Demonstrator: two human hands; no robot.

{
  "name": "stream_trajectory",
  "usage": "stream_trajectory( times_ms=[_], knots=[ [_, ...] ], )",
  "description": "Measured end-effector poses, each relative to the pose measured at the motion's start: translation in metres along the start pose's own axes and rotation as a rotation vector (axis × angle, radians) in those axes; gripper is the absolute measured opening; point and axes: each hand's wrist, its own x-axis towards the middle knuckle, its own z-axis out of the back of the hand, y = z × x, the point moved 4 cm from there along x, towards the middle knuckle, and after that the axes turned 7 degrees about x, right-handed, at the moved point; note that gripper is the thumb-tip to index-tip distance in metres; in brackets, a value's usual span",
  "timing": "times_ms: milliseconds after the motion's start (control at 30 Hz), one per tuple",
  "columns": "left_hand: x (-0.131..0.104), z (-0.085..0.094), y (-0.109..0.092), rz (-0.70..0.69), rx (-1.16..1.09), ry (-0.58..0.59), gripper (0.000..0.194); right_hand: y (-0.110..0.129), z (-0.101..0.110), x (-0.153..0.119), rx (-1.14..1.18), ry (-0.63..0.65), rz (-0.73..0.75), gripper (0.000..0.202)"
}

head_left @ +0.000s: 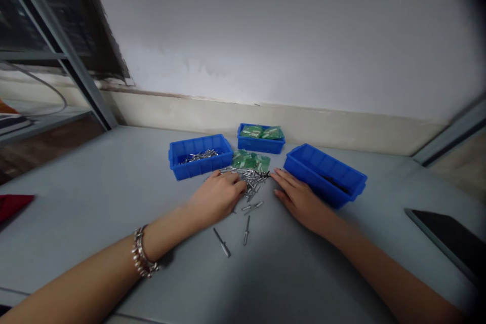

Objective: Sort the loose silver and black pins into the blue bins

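A loose pile of silver pop rivets (253, 178) lies in the middle of the grey table, with several strays such as one rivet (222, 243) nearer me. My left hand (220, 192) is over the pile's left side, its fingers curled down among the rivets; what they hold, if anything, is hidden. At the right edge of the pile rests my right hand (298, 195), open, fingers stretched out and fingertips by a small dark piece. Just behind the pile lie green plastic packets (250, 160).
Around the pile stand a blue bin (201, 167) with rivets, a blue bin (261, 146) with green packets, and a blue bin (322, 174) with dark parts. A dark flat device (448, 238) lies right; something red (15, 206) lies left. A wall (266, 35) closes the back.
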Motion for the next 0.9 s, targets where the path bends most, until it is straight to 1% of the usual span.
stream_trajectory(
  times_ms=[100,267,433,633,900],
  knots=[
    [-0.001,-0.001,0.001,-0.002,-0.006,-0.010,0.019,0.000,0.000,0.000,0.013,0.012,0.009,0.045],
    [-0.001,-0.001,0.001,-0.003,-0.014,-0.039,0.021,0.000,0.001,0.002,0.000,-0.045,0.024,0.042],
    [0.000,-0.001,0.001,0.000,0.010,-0.007,0.020,0.001,0.003,0.002,-0.028,-0.054,0.028,0.038],
    [-0.001,-0.001,0.001,-0.002,0.025,-0.011,0.019,0.010,0.009,0.002,-0.108,-0.087,0.113,0.030],
    [0.000,-0.002,0.001,-0.008,0.010,-0.024,0.019,0.020,0.004,-0.001,-0.170,-0.088,0.199,0.033]
  ],
)
